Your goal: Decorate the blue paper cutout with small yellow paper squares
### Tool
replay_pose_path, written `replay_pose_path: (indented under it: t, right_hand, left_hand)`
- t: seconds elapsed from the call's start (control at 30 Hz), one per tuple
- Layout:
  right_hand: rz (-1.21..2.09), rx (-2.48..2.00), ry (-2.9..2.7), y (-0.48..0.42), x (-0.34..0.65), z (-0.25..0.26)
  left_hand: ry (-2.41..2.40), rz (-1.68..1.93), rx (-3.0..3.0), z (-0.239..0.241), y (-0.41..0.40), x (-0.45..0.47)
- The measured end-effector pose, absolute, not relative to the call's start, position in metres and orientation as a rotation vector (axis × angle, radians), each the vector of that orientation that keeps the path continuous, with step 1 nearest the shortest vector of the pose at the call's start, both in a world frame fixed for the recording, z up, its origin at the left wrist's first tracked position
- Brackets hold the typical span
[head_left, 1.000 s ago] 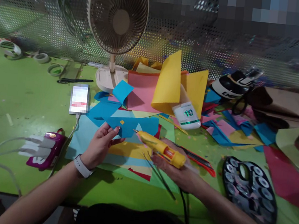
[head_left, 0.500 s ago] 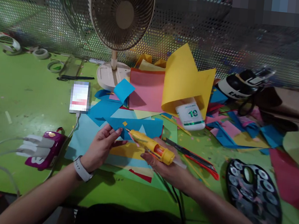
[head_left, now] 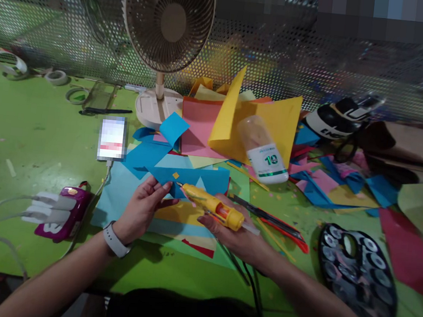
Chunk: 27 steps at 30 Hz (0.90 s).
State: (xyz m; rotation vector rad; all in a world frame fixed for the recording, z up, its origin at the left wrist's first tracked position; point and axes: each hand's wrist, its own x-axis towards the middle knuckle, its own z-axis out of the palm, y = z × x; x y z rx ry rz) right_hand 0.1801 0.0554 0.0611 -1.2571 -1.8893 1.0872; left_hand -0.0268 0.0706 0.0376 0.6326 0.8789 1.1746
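A yellow hot glue gun [head_left: 216, 208] is gripped in my right hand [head_left: 235, 238], its metal tip pointing left and a clear glue stick poking out of the back. My left hand [head_left: 146, 203] pinches the near edge of a blue paper strip [head_left: 213, 178] between thumb and fingers. The gun's tip is right beside my left fingertips, over the blue paper. A tiny orange paper square [head_left: 175, 175] rests on the strip. Beneath lie light blue [head_left: 118, 197] and yellow paper sheets [head_left: 184, 213].
Beyond the paper stand a fan [head_left: 158, 106] and a clear bottle with a white label [head_left: 267, 160]. To the right are a utility knife [head_left: 276, 222], paper scraps [head_left: 329, 182], a black palette [head_left: 358, 282] and a black bottle [head_left: 331, 117]. A phone [head_left: 112, 139] and a purple power strip [head_left: 66, 214] lie left.
The curled yellow sheet at the back has flapped over to the left, uncovering the clear bottle's upper part. Both hands and the glue gun have barely moved.
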Motion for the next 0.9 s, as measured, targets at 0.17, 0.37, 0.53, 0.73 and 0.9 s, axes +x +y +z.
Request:
replay_pose_path:
  t: [0.17,0.37,0.53,0.73,0.9]
  right_hand:
    - [1.095,-1.253,-1.887,0.0558,0.1802,0.0592]
    - [1.042,-1.27,-1.927,0.0564,0.1801,0.0604]
    - [1.083,-1.274,-1.9,0.0561,0.1804,0.0595]
    - [1.153,-1.314,-1.882,0.0552,0.1811,0.0588]
    - [1.143,-1.338,-1.894,0.0555,0.1812,0.0581]
  left_hand:
    - [0.865,1.18,0.611,0.0392,0.071,-0.0264]
    - [0.884,1.177,0.605,0.0403,0.0713,-0.0264]
    - [0.883,1.186,0.607,0.04,0.071,-0.0263]
    - [0.877,1.184,0.605,0.0387,0.0703,-0.0266]
    - [0.872,1.183,0.611,0.0376,0.0707,-0.0273]
